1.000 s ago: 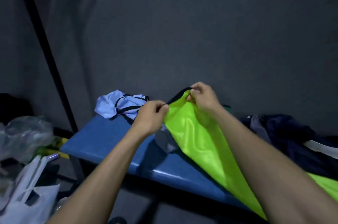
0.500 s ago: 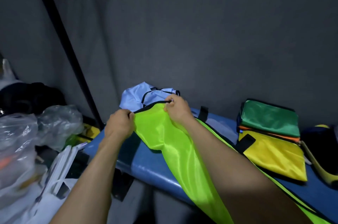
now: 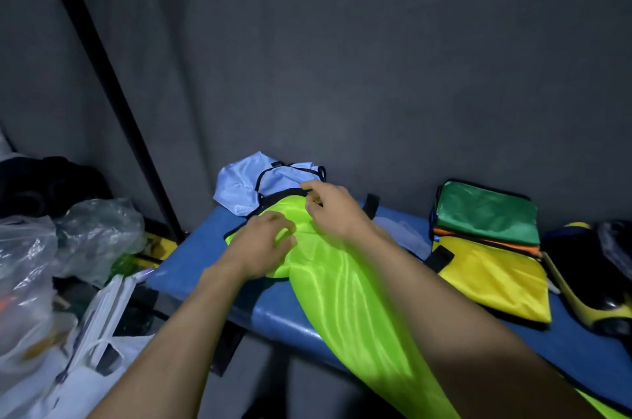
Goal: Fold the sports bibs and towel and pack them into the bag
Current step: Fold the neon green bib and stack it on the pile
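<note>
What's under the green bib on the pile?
Under the green bib an orange one peeks out, then a yellow bib. Anything beneath them is covered.

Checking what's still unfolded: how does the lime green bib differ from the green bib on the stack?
The lime green bib lies spread out, trailing off the bench edge under both hands; the green bib is folded flat, untouched, atop a stack. Lime is bright neon; the other is darker green. Both are shiny fabric with black trim.

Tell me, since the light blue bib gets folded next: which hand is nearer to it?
The right hand: its fingertips reach the lime bib's black collar edge right beside the light blue bib. The left hand lies lower, flat on the lime bib, farther away.
</note>
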{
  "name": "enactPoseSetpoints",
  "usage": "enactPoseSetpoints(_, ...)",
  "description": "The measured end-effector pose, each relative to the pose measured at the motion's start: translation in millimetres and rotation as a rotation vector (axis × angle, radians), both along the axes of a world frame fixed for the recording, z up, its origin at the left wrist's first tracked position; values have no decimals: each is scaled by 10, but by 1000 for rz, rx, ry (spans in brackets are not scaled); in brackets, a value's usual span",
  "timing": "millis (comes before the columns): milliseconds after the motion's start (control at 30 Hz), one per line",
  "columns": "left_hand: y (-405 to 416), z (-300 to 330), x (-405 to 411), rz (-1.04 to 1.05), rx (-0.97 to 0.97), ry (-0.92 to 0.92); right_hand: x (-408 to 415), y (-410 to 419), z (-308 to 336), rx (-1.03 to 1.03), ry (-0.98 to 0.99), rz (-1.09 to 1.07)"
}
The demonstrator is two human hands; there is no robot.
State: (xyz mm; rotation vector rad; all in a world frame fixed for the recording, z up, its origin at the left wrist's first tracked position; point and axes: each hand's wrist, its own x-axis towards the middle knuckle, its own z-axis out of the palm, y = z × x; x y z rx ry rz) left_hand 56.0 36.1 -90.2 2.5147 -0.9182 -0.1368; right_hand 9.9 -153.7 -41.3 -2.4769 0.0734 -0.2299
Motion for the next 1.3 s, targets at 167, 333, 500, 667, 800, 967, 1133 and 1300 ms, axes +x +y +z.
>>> enactPoseSetpoints(167, -373, 318, -398, -155, -221, -188, -939, -402, 176, -98, -290, -15)
enactPoseSetpoints(333, -881, 544, -1286, -589, -176, -192, -2320, -1069, 174, -242, -318, -198)
enactPoseSetpoints(500, -1302, 437, -1982, -832, -71, -189, -3554, -1569, 19, -298, -136, -458)
enactPoseSetpoints(667, -1637, 179, -2356, -972, 25, -205, -4207, -1691, -271, -177, 88, -665)
enactPoseSetpoints(800, -1762, 33, -2418, -950, 74, -235, -4329, -1658, -455, 220, 118, -620)
enactPoseSetpoints(967, -1850, 25, -2491, -860, -9, -197, -4223, -1627, -478, 471, 90, -703)
enactPoseSetpoints(1133, -2107, 97, -2681, -853, -153, -81, -4073, -1543, -369, 609, -39, -686)
enactPoseSetpoints(1300, -2338, 158, -2786, -827, -289, 34, -3980, -1415, -230, 892, -114, -668)
